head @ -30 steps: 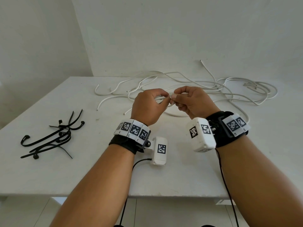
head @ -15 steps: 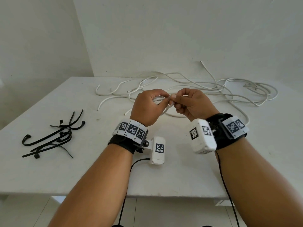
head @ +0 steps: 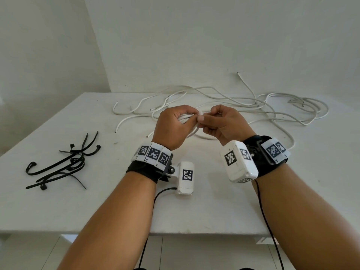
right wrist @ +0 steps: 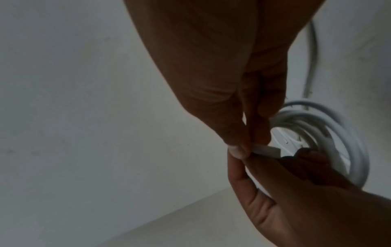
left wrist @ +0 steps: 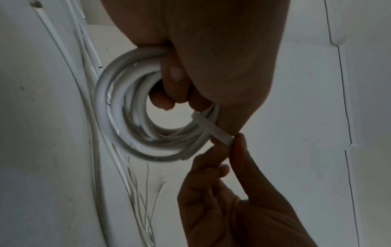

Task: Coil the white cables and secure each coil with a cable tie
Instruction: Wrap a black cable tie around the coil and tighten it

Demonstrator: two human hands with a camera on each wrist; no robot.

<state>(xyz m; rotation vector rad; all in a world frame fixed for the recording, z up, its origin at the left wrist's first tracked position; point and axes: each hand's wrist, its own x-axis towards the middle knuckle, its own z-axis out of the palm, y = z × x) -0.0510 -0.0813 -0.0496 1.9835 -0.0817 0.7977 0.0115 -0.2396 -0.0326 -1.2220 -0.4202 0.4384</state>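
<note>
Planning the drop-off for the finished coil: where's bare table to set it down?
Bare patches: the near middle of the table, between the forearms up to the front edge, and the strip between the black cable ties and the left hand. Crowded: the far half, covered by loose white cables from middle to right, and the ties' left corner.

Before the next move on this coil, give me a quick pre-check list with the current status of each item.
1. Coil held: the left hand grips its turns. Ok.
2. Loose end under control: the right hand pinches it at the coil's edge. Ok.
3. Turns gathered in one round bundle: ok in the left wrist view.
4. Cable tie on this coil: none visible. Not ok.
5. Black cable ties on the table left of the left hand, apart from both hands. Ok.
6. Coil free of the loose cables behind it: cannot tell.
</note>
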